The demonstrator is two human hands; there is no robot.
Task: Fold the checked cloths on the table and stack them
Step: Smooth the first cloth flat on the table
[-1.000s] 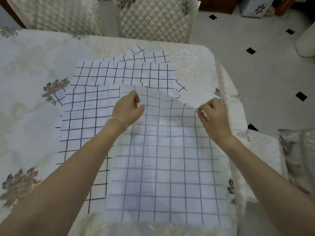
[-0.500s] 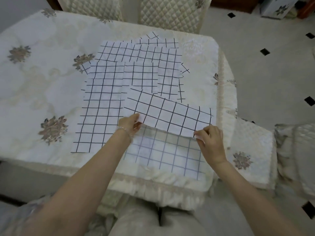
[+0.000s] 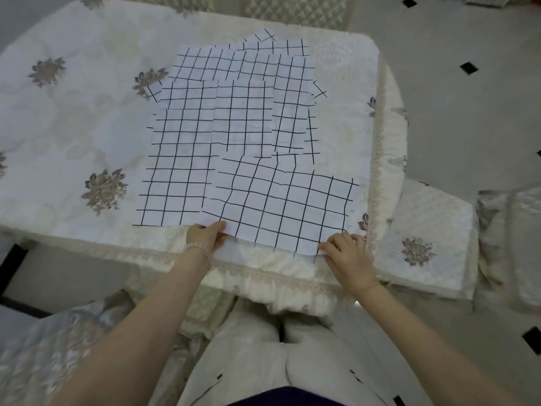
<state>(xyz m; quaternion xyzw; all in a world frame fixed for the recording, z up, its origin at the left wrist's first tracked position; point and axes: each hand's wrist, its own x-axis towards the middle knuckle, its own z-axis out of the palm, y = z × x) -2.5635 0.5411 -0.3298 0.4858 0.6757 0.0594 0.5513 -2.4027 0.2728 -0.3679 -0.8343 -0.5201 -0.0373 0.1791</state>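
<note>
A white cloth with black checks (image 3: 281, 206) lies folded in half at the table's near edge, its two layers meeting at the front. My left hand (image 3: 206, 235) pinches its near left corner. My right hand (image 3: 345, 253) pinches the near right corner. Behind it, several more checked cloths (image 3: 234, 112) lie flat and overlapping in the middle of the table. One of them (image 3: 175, 177) lies just left of the folded cloth.
The table (image 3: 73, 127) wears a cream cloth with flower motifs and a lace hem. A padded seat (image 3: 424, 235) stands at the right, close to the table. Quilted chair backs (image 3: 292, 13) stand at the far side. My lap is under the near edge.
Both hands have drawn the cloth's far edge toward me and down onto its near edge, folding it in half. The view has pulled back from the table.
</note>
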